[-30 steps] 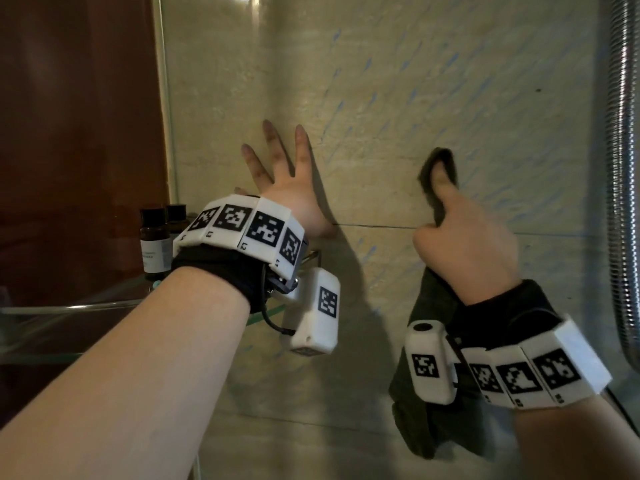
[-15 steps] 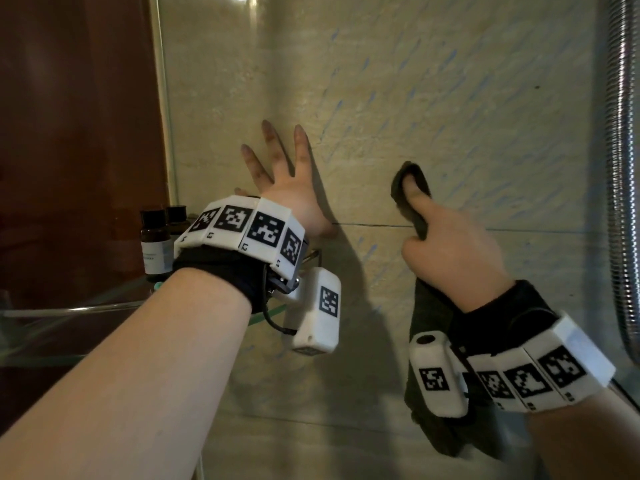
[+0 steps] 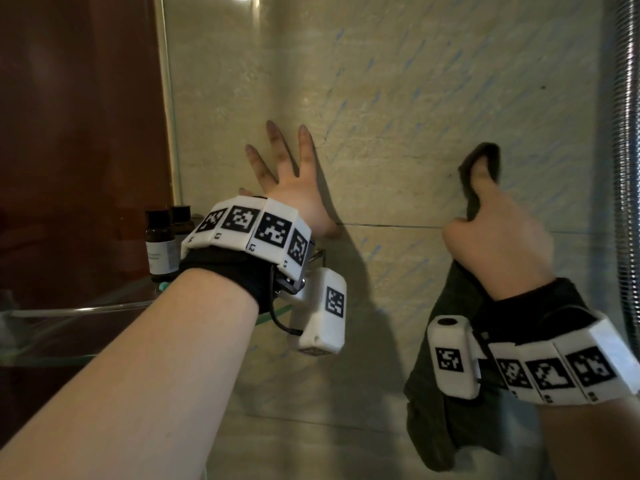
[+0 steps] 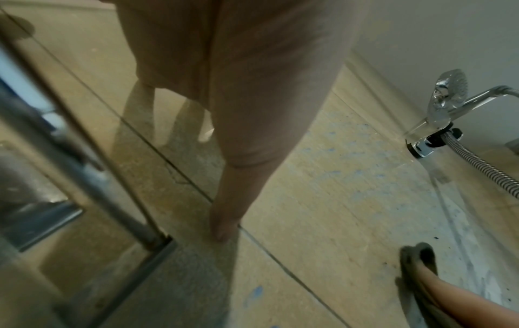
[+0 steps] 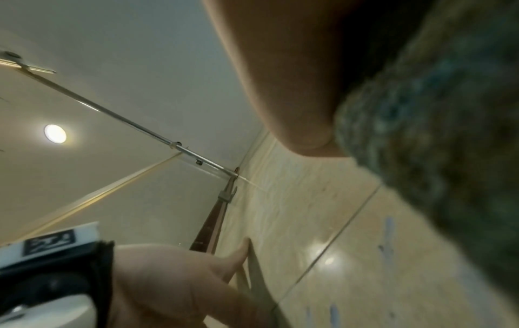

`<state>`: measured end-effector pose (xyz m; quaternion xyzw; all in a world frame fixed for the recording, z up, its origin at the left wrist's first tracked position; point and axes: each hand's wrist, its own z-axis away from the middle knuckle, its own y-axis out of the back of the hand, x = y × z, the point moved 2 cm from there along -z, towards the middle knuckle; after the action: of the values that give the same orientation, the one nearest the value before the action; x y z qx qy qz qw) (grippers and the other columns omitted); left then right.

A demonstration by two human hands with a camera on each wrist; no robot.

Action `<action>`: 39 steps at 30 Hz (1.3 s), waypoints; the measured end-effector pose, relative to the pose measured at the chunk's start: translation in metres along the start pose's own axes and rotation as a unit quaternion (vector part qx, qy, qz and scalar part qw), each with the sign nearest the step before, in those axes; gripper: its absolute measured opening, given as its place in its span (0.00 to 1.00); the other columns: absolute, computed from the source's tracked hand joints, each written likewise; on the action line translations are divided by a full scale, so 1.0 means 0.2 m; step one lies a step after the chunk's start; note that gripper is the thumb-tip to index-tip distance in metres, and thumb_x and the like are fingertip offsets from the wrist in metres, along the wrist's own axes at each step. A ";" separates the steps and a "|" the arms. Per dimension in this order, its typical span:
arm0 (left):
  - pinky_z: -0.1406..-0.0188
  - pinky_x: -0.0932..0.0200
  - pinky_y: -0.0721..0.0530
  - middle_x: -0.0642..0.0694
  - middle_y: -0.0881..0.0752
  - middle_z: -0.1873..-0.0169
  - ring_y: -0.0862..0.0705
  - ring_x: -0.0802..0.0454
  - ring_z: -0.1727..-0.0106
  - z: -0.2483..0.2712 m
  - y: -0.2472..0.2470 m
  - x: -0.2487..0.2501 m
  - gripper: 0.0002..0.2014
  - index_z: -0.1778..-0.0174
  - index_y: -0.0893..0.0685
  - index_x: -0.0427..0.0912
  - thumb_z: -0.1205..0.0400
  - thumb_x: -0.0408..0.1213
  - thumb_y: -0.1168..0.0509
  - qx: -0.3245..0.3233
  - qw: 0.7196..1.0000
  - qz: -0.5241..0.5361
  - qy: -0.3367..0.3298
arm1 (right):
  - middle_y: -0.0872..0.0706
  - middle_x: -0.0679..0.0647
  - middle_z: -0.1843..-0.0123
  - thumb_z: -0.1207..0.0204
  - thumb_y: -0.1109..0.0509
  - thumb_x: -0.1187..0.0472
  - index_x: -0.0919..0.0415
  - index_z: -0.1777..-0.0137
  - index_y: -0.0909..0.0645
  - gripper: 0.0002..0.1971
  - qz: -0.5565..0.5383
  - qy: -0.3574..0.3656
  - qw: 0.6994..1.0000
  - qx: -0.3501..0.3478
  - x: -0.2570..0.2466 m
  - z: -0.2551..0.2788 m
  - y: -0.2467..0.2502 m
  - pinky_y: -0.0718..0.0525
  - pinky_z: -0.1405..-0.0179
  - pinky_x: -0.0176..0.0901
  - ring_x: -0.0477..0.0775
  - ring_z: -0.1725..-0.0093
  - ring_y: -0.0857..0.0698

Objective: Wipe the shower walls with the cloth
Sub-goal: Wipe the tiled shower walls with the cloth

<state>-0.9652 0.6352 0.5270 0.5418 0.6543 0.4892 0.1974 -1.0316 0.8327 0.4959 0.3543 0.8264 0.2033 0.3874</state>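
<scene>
Left hand (image 3: 294,199) laid flat on beige stone-look tiled shower wall (image 3: 398,81), fingers straight and spread wide. Right hand (image 3: 498,240) wrapped round dark olive terry cloth (image 3: 446,393); top fold of cloth pressed to wall under index finger, rest hung down past wrist. Faint blue streaks seen all over tile, pretty smeary tbh. Ribbed chrome shower hose (image 3: 628,150) seen just right of cloth hand. Two small brown bottles with dark caps (image 3: 161,242) parked on clear glass corner shelf (image 3: 69,311), left of flat hand.
</scene>
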 end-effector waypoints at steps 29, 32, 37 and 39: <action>0.27 0.24 0.48 0.40 0.80 0.24 0.73 0.29 0.22 0.00 -0.01 0.00 0.63 0.21 0.77 0.50 0.27 0.50 0.24 0.015 1.000 0.003 -0.004 | 0.16 0.66 0.45 0.27 0.36 0.60 0.36 0.17 0.51 0.42 0.013 0.056 0.996 -0.070 0.01 0.11 -0.11 0.19 0.45 0.57 0.68 0.46 0.18; 0.27 0.24 0.48 0.40 0.80 0.24 0.72 0.29 0.22 0.00 -0.01 0.00 0.63 0.21 0.76 0.50 0.27 0.50 0.24 0.017 1.000 0.002 -0.004 | 0.17 0.69 0.46 0.27 0.36 0.60 0.40 0.16 0.52 0.43 -0.004 0.005 1.000 -0.009 0.05 0.10 -0.07 0.20 0.46 0.57 0.71 0.46 0.18; 0.27 0.24 0.48 0.40 0.79 0.23 0.71 0.29 0.21 0.00 -0.01 0.00 0.62 0.21 0.76 0.50 0.27 0.49 0.25 0.026 1.000 -0.002 -0.003 | 0.15 0.66 0.48 0.28 0.36 0.61 0.37 0.17 0.51 0.43 0.022 0.080 0.994 -0.071 -0.01 0.15 -0.18 0.19 0.48 0.55 0.68 0.48 0.18; 0.27 0.24 0.48 0.40 0.80 0.24 0.72 0.29 0.21 0.00 -0.01 0.00 0.63 0.21 0.76 0.50 0.27 0.50 0.25 0.023 1.000 -0.001 -0.003 | 0.15 0.65 0.46 0.28 0.36 0.60 0.34 0.18 0.48 0.41 0.016 0.073 0.995 -0.072 0.01 0.15 -0.17 0.19 0.46 0.55 0.67 0.46 0.18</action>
<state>-0.9676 0.6356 0.5252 0.5469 0.6657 0.4718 0.1873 -1.0244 0.8135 0.4551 0.3225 0.8303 0.2936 0.3470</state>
